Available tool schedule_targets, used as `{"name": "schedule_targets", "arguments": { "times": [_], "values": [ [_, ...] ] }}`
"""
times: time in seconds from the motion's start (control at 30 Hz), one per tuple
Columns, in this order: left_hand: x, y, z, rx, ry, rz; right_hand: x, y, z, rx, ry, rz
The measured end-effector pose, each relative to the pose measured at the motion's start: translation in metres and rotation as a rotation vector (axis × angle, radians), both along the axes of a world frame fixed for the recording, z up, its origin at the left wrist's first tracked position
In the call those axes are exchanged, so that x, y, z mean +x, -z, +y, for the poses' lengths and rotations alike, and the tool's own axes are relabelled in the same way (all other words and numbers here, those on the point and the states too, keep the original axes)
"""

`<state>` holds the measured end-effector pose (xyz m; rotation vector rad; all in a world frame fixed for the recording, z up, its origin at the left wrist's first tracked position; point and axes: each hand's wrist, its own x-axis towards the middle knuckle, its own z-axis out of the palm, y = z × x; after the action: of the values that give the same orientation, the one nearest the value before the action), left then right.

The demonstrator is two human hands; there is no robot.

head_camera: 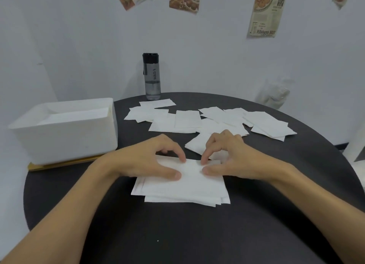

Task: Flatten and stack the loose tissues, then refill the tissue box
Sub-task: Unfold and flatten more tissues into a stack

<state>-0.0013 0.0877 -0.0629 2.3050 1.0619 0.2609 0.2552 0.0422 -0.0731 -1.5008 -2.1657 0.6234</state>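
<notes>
While I'm squaring the top tissue (189, 181) onto the stack (158, 200), both hands are curled. Left hand (150, 161) and right hand (227, 157) each have the thumb flat on the sheet and the index tip down at its far edge, which reads as a light pinch. Stack sits mid-surface (197, 234), right in front of me. Loose tissues (217, 119) are spread behind it, nearest one just beside my right fingers. Tissue box (65, 129) is open-topped at far left, on a yellow board (59, 165); can't tell what's inside.

To do this well: sweep thumbs outward from centre with low pressure, so the sheet doesn't crease or drag the layers below. Lower layers look skewed at the near corners, so I'd true the edges before adding more. Judging by the spread, many sheets are left to stack.
</notes>
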Motion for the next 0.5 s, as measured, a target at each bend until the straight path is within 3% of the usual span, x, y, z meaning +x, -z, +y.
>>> {"name": "schedule_targets", "arguments": {
  "times": [0.17,0.3,0.4,0.5],
  "values": [
    [0.003,0.003,-0.003,0.007,0.063,0.034,0.017,0.006,0.017,0.117,0.113,0.086],
    [0.003,0.007,-0.001,0.025,0.058,0.037,0.066,0.016,0.043,0.370,0.530,-0.167],
    [0.005,0.011,0.001,0.052,0.041,0.033,0.101,0.025,0.052,0.267,0.754,-0.321],
    [0.007,0.014,0.001,0.089,0.033,0.012,0.111,0.034,0.056,0.144,0.786,-0.401]
  ]
}}
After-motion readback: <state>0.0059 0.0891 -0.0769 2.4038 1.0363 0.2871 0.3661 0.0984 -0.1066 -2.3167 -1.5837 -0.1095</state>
